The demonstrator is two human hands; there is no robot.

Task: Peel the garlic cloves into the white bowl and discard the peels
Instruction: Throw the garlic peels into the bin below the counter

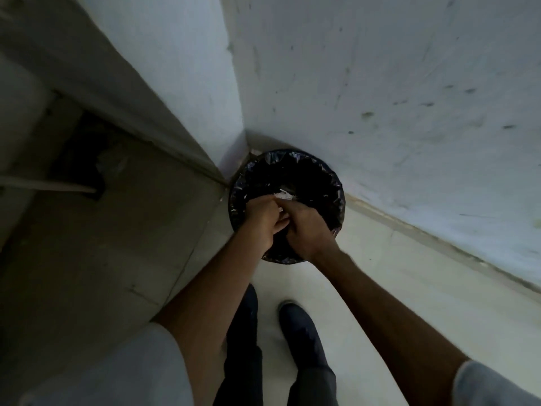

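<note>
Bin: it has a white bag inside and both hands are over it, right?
No. The head view shows the bag in the bin is black, not white. The left hand and right hand are both over it.

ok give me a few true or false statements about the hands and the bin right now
1. The left hand and right hand are both over the bin. True.
2. The bin has a white liner. False: the liner is black.
3. The bin stands on the floor in a corner where the walls meet. True.
4. The hands are held well apart. False: they meet, with pale peels at their fingertips.
5. A white bowl sits beside the bin. False: no bowl is in view.
</note>
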